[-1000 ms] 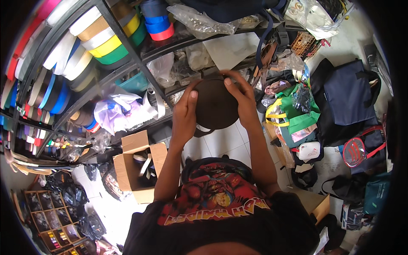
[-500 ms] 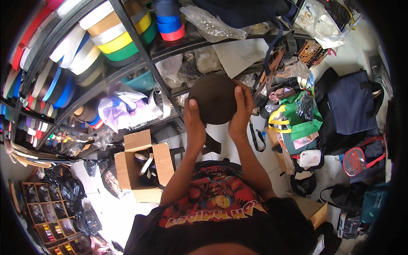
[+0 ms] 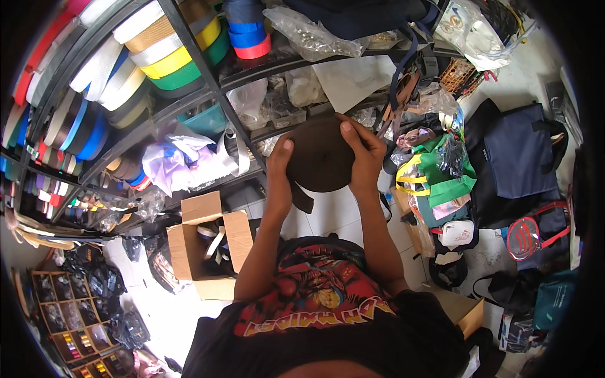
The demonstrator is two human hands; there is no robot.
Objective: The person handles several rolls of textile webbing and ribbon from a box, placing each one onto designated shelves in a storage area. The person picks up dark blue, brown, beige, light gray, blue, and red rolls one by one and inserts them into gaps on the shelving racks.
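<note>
Between my two hands is a dark brown-black roll of webbing, its flat round face turned up toward me. My left hand grips its left edge, thumb on the rim and the other fingers mostly hidden. On the opposite side my right hand holds the edge, with the thumb on the face and the fingers wrapped behind. A loose tail of the strap hangs below the roll, near my left wrist. Both forearms reach up from in front of my black printed shirt.
Ahead and left stand black metal shelves stacked with colored webbing rolls. An open cardboard box sits on the floor by my left arm. Bags and a green bag crowd the right. A wooden compartment rack stands lower left.
The roll has shifted slightly right and down, and both hands moved with it. My right thumb now lies farther onto its face. The strap's loose tail hangs closer to my left wrist.
</note>
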